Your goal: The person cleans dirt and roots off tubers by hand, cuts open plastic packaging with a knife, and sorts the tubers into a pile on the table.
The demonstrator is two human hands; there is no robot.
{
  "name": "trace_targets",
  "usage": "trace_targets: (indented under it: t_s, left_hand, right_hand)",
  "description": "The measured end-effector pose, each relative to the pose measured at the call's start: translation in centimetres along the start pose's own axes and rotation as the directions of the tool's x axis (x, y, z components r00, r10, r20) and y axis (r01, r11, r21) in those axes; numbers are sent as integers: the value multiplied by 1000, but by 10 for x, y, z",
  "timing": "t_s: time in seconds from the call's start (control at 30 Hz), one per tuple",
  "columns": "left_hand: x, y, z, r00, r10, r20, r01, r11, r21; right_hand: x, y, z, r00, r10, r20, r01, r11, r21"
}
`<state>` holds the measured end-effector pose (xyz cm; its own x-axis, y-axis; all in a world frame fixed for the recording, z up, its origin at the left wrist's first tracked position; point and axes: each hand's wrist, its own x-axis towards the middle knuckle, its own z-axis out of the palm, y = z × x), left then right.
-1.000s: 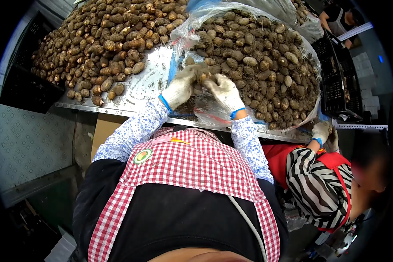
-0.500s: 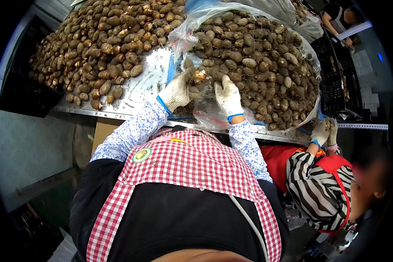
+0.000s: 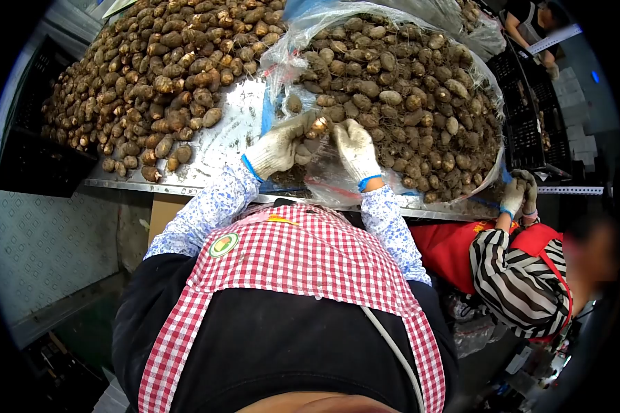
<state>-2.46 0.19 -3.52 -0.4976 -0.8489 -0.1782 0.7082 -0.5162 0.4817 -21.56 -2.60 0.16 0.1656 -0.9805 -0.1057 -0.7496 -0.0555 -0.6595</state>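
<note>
My left hand [image 3: 277, 151], in a dirty white knit glove, is closed around a taro corm [image 3: 319, 125] whose pale cut end faces up and to the right. Another brown corm shows beneath its fingers. Just to the right, my right hand [image 3: 357, 150] wears a matching glove, its fingers bent together close to that taro. Whatever its fingertips pinch is hidden. Both hands are over the near side of a pile of hairy, rooty taro [image 3: 413, 103] lying on clear plastic sheeting [image 3: 327, 180].
Cleaner taro is heaped [image 3: 165, 76] on the left of the metal table [image 3: 231, 113]. Black crates stand left [image 3: 41, 155] and right [image 3: 541, 117]. A co-worker in a striped top [image 3: 520, 282] works at the right edge with gloved hands [image 3: 519, 193]. Another person is at top right.
The taro in my left hand has tilted, its pale end turning right, and my right fingers have come nearer to it. The co-worker on the right has shifted slightly outward, hands higher.
</note>
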Motion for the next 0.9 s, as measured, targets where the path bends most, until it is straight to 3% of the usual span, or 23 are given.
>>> trace_targets:
  t_s: [0.03, 0.07, 0.13, 0.17, 0.3, 0.4, 0.43, 0.53, 0.57, 0.6, 0.67, 0.7, 0.77, 0.8, 0.83, 0.87, 0.9]
  left_hand:
    - [-3, 3, 4, 1000, 6, 28, -4, 998, -69]
    - [-5, 4, 10, 999, 25, -26, -25, 999, -21]
    - [-12, 4, 25, 989, 53, -140, -42, 996, 77]
    - [-6, 5, 8, 990, -27, 140, 25, 999, 21]
    - [-4, 4, 15, 998, 16, 58, -29, 973, 228]
    - [-9, 10, 22, 1000, -7, 8, 4, 947, 321]
    - [-9, 9, 21, 1000, -13, 6, 10, 939, 343]
    - [1, 3, 8, 1000, 19, -14, -8, 824, 566]
    - [4, -1, 4, 999, 36, -19, -16, 774, 633]
    - [4, -1, 7, 998, 52, -24, -20, 715, 699]
    - [-6, 8, 30, 992, 109, -62, -8, 551, 834]
    - [-11, 11, 41, 991, 136, -16, -65, 565, 822]
    - [-15, 14, 42, 988, 153, 33, -113, 554, 825]
    - [-13, 15, 36, 985, 168, 32, -130, 615, 778]
    - [-11, 15, 29, 982, 185, 28, -148, 672, 726]
    - [-11, 15, 24, 979, 201, 22, -164, 726, 668]
    - [-13, 17, 25, 990, 138, -16, -99, 782, 615]
  right_hand:
    - [-1, 3, -2, 997, -28, -67, 31, 999, 38]
    - [-5, 8, -1, 990, -56, -130, 65, 995, 72]
    - [-4, 11, 4, 961, -159, -225, 240, 884, 401]
    - [-2, 12, 4, 976, -115, -187, 189, 874, 448]
    - [-7, 11, 4, 995, 24, -97, 38, 807, 589]
    - [-9, -10, -1, 951, -305, -45, 306, 920, 244]
    - [-20, -14, -5, 904, -410, -122, 415, 910, 20]
    - [-22, -30, -16, 967, -254, -27, 255, 965, 52]
    - [-14, -20, -6, 966, -228, -118, 233, 972, 34]
    - [0, 1, 8, 977, -181, -115, 206, 938, 278]
    - [7, -1, 4, 961, -198, -191, 206, 978, 20]
    - [9, 1, 2, 900, -349, -260, 312, 934, -175]
    - [11, 2, -4, 964, -190, -185, 144, 961, -237]
    - [13, 1, -8, 982, -111, -149, 67, 959, -274]
    - [13, 15, 0, 935, -222, -277, 148, 953, -264]
    - [16, 31, -1, 958, -232, -170, 183, 947, -262]
    - [10, 25, -4, 984, -156, -86, 143, 980, -141]
